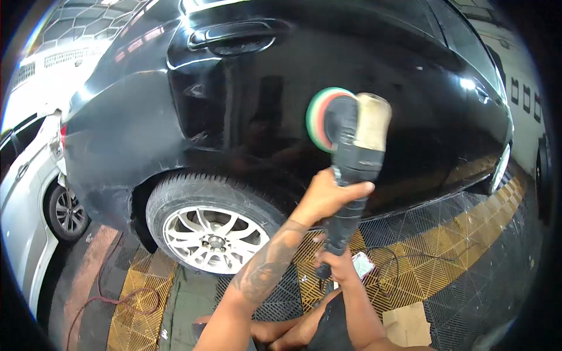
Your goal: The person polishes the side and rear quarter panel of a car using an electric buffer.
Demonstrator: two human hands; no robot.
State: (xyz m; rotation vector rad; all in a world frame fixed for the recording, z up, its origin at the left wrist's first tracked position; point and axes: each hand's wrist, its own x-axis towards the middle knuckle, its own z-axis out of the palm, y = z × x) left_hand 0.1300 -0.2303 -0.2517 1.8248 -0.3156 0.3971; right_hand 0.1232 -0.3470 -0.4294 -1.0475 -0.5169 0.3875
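Note:
A black car polisher (354,167) with a cream-coloured cover on its head is held upright in front of the black car's rear door (269,117). Its round green and orange pad (320,120) faces the panel; I cannot tell whether it presses on the paint. My left hand (331,196) is closed around the polisher's neck, thumb across the front. Lower down, my right hand (339,263) wraps the rear end of the handle. The door handle (234,40) sits above and left of the pad.
The rear wheel (213,240) with white spokes stands left of my arms. A white car (29,175) is parked at far left. Cords (129,298) lie across the black and yellow floor tiles (445,234). A piece of cardboard (407,324) lies at lower right.

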